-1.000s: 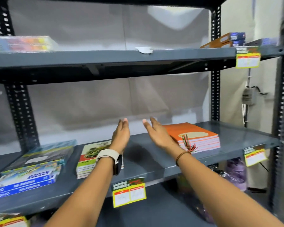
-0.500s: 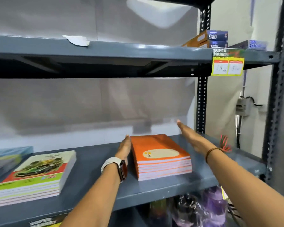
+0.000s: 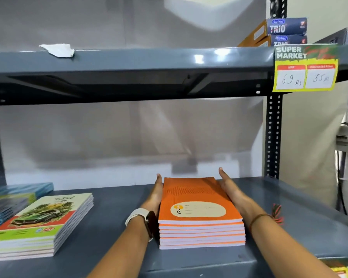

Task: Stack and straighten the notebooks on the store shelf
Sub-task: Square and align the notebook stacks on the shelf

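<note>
A stack of several orange notebooks (image 3: 197, 199) lies flat on the grey metal shelf (image 3: 117, 229), in the middle of the view. My left hand (image 3: 156, 194), with a white watch on the wrist, presses flat against the stack's left side. My right hand (image 3: 232, 192) presses flat against its right side, fingers straight. The stack sits squeezed between both palms, its edges nearly even. A second stack of notebooks with a green car cover (image 3: 44, 223) lies to the left on the same shelf.
Blue-covered books (image 3: 12, 195) lie at the far left. The shelf above (image 3: 129, 59) overhangs closely, with blue boxes (image 3: 285, 27) and a yellow price tag (image 3: 304, 70) at its right. A black upright post (image 3: 272, 135) stands at the back right.
The view swung right and closer to the orange stack. My right hand came in from the right onto the stack's right side; my left hand stays against its left side.
</note>
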`<state>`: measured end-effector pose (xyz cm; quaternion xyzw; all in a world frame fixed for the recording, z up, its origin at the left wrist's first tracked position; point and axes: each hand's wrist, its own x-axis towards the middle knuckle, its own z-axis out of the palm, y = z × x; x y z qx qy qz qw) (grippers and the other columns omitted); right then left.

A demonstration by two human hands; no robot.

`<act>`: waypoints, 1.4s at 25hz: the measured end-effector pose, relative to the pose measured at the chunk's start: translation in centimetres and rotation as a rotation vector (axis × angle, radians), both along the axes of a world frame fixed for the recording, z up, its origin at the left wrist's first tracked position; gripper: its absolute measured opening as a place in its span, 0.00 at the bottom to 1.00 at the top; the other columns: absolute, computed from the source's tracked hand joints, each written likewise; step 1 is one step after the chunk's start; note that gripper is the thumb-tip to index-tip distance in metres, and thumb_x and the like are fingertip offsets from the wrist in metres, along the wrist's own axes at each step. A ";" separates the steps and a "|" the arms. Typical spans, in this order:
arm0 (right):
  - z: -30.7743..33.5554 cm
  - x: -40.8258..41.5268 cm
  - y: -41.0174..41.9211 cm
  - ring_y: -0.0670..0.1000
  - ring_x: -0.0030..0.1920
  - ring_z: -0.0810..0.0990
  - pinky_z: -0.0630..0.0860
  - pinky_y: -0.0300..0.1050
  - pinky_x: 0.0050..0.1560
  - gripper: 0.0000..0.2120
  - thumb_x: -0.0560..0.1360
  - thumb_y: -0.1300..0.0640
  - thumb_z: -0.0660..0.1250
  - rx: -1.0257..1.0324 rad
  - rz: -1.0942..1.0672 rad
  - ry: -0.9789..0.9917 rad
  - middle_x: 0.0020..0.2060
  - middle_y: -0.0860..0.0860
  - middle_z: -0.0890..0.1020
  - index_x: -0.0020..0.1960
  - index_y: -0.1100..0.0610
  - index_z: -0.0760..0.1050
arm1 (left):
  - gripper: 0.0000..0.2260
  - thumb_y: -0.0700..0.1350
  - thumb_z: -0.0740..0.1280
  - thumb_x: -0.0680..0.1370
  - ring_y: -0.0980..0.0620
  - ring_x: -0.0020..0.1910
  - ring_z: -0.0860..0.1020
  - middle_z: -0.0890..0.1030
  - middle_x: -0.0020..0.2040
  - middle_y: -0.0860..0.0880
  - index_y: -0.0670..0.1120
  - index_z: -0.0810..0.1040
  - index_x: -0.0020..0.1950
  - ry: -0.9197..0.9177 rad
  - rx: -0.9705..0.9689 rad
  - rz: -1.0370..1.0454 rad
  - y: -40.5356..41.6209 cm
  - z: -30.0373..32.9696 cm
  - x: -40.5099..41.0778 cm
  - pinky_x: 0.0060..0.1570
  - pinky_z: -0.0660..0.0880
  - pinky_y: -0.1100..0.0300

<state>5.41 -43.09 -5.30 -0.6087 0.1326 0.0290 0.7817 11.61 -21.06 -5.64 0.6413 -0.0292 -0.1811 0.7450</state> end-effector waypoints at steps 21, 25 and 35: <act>-0.9 -7.1 1.6 0.62 0.44 0.83 0.80 0.53 0.44 0.44 0.70 0.25 0.54 0.170 0.014 -0.085 0.46 0.60 0.84 0.72 0.58 0.67 | 0.29 0.66 0.46 0.78 0.48 0.35 0.86 0.87 0.38 0.45 0.48 0.78 0.52 0.010 -0.178 -0.099 2.5 -1.2 -7.5 0.39 0.78 0.56; -1.1 -9.1 2.7 0.61 0.36 0.86 0.82 0.54 0.32 0.34 0.71 0.27 0.54 0.150 -0.087 -0.113 0.40 0.61 0.87 0.42 0.58 0.78 | 0.29 0.66 0.47 0.78 0.44 0.43 0.86 0.87 0.46 0.41 0.48 0.80 0.50 0.012 -0.247 -0.098 2.5 -1.4 -9.8 0.45 0.79 0.51; -0.8 -15.0 3.0 0.52 0.61 0.80 0.71 0.54 0.66 0.43 0.60 0.18 0.54 -0.594 -0.029 -0.136 0.59 0.49 0.83 0.58 0.48 0.80 | 0.35 0.77 0.59 0.65 0.57 0.60 0.78 0.81 0.61 0.57 0.58 0.77 0.63 -0.385 0.341 -0.219 5.6 -0.5 -14.2 0.67 0.68 0.55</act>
